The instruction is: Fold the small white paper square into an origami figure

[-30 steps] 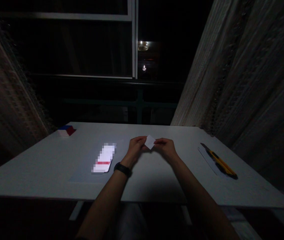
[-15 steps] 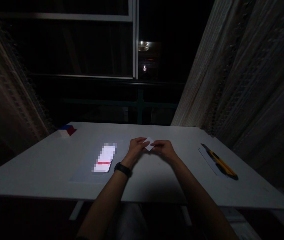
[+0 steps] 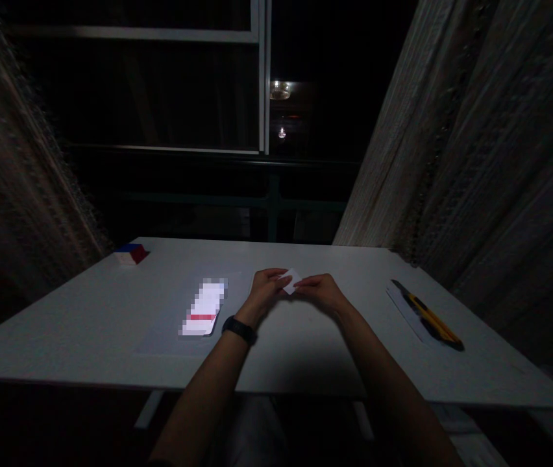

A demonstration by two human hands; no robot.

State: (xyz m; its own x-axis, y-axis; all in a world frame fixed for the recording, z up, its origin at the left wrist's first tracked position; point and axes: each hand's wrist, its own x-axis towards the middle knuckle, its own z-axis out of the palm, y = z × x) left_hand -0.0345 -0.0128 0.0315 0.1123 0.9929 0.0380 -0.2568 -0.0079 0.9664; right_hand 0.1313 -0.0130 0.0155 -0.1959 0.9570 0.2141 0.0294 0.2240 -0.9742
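A small white square of paper (image 3: 291, 281), turned so a corner points up, is held just above the table between my two hands. My left hand (image 3: 267, 289) pinches its left side, the thumb lying across the front. On the paper's right edge, my right hand (image 3: 321, 290) has its fingertips closed. Whether the paper has folds is too dim to tell. A dark watch band (image 3: 239, 329) circles my left wrist. Left of my hands lies a phone (image 3: 203, 308) with a bright, pixelated screen, resting on a pale sheet (image 3: 159, 342).
A yellow and black utility knife (image 3: 433, 320) lies at the right, over a white paper strip (image 3: 405, 314). A blue, red and white block (image 3: 131, 254) sits at the far left corner of the white table (image 3: 86, 324). Curtains (image 3: 383, 130) hang beside a dark window.
The paper has shifted slightly left and down, and my left thumb has moved onto its front. My right fingers have shifted a little along its right edge. The other things stay put.
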